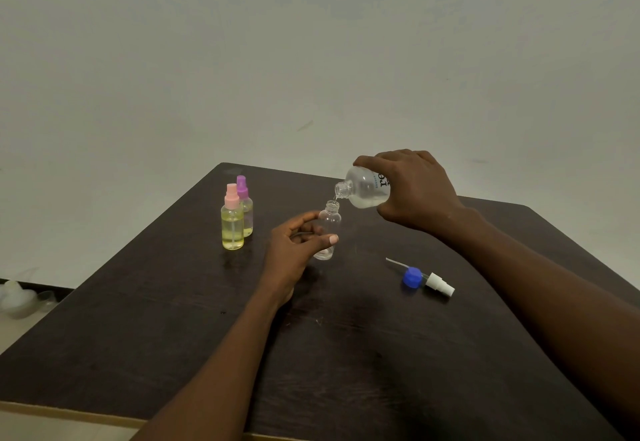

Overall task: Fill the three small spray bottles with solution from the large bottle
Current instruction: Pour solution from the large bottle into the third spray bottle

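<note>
Scanning from the left, I see the dark table (138, 354) with its near-left edge running diagonally and bare wood along it. Two capped spray bottles stand close together toward the far left corner: the pink-capped bottle (232, 222) in front, the purple-capped bottle (245, 203) just behind it, both holding yellowish liquid. Next, my left hand (294, 253) curls its fingers and thumb around the open clear bottle (328, 231), which stands upright on the table near the centre. Above it, my right hand (412, 191) grips the large bottle (365, 189) with fingers wrapped over its body, tilted so its open neck sits just above the small bottle's mouth. To the right, the white spray pump (440, 284) and a blue cap (412, 278) lie touching on open tabletop, well clear of the right edge.
</note>
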